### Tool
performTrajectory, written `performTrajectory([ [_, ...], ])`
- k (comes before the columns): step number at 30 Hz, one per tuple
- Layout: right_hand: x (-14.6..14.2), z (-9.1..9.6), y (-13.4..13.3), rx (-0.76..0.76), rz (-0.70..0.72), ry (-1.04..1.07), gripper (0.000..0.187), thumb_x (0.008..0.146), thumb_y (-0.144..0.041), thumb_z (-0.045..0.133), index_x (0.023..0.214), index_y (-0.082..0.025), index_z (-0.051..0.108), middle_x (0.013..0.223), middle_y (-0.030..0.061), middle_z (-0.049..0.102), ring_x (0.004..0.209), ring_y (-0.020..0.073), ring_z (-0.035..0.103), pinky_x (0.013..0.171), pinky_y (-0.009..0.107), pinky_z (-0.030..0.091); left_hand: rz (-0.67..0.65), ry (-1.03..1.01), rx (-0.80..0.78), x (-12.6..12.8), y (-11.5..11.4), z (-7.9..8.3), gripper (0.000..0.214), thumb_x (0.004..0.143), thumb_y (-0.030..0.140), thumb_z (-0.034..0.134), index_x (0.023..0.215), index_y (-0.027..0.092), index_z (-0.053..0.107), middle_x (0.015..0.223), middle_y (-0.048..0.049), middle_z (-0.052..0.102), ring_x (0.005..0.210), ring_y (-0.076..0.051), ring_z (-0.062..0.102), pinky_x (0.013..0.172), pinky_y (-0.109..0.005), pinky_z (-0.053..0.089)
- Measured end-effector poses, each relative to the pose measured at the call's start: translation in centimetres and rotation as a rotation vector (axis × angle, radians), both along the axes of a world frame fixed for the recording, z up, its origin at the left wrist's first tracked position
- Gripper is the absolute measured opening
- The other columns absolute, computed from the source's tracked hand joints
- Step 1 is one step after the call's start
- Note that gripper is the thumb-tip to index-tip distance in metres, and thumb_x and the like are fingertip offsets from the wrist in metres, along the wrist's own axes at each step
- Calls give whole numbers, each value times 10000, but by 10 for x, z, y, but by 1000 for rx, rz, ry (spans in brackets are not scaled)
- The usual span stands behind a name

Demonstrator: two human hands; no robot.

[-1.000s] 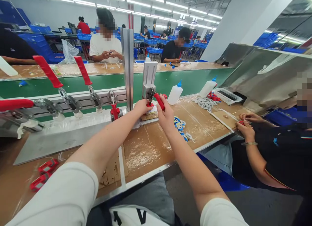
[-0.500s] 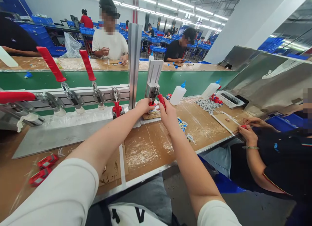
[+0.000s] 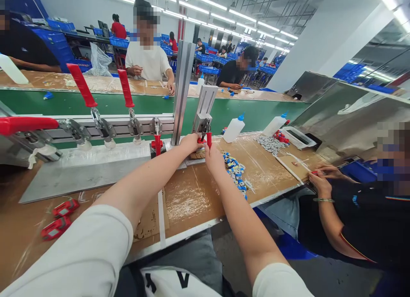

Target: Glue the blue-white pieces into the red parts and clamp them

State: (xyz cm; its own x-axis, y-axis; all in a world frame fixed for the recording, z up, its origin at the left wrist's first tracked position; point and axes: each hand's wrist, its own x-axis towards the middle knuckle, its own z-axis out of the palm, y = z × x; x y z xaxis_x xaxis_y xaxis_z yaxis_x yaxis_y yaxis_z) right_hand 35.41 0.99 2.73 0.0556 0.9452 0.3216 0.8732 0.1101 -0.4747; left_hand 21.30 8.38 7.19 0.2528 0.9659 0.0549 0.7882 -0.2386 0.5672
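My left hand reaches to the small upright fixture, its fingers closed at a small red part beneath the clamp. What else lies under those fingers is hidden. My right hand is closed around the lower end of the red clamp handle, which points downward. This toggle clamp is mounted on a slotted metal bracket. Just right of my right hand lies a pile of small blue, white and yellow parts.
More red-handled toggle clamps line a metal rail on the left, above a grey plate. Two red pieces lie at front left. White bottles stand behind grey parts. A co-worker's hands work at right.
My right hand has moved slightly left and down with the clamp handle, which now hangs straighter. My left hand stays at the fixture. The view has shifted a little.
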Motion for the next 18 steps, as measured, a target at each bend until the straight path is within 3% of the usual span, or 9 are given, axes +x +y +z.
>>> performTrajectory([
  [4,-8,-10,-5,-131,10,-111,476,1133,-495,285,1217,-191,641,974,150,773,811,260,754,743,358,550,-41,82,25,-3,-27,17,161,748,196,833,886,189,751,993,-184,779,1078,-390,734,938,-412,536],
  [6,-8,-4,-16,-174,4,-151,501,1127,-512,305,1166,-197,693,1030,173,779,855,277,762,755,370,542,-76,101,58,-26,-50,24,122,743,191,835,811,203,734,975,-172,772,1105,-392,725,972,-412,534],
  [8,-7,7,-32,-199,-21,-160,533,1116,-545,326,1053,-206,733,1012,185,777,874,297,754,750,377,515,-98,56,135,-71,-80,30,104,788,255,823,778,217,727,954,-144,760,1132,-384,718,999,-411,531],
  [11,-15,22,-54,-186,21,-127,518,1092,-575,397,878,-225,713,891,127,752,827,266,702,693,334,432,-23,-21,234,-172,-137,50,202,909,442,734,895,242,765,978,-66,741,1228,-339,696,1049,-388,514],
  [13,-35,31,-62,-172,246,-42,529,1076,-604,423,796,-224,663,771,67,692,750,222,632,655,311,370,137,91,204,-237,-179,71,324,980,527,612,975,252,782,1005,-21,727,1284,-310,677,1086,-388,485],
  [15,-67,39,-69,-202,603,50,564,1077,-622,403,741,-218,607,691,24,615,692,188,555,642,302,333,250,266,104,-283,-219,89,372,958,575,621,1040,254,789,1054,-13,741,1297,-327,665,1119,-428,456],
  [18,-120,49,-81,-251,1035,75,585,1076,-620,404,680,-210,533,645,-5,538,645,155,462,639,297,289,364,502,-87,-311,-264,94,387,829,562,784,1065,256,788,1025,-47,774,1178,-346,702,1085,-452,471],
])
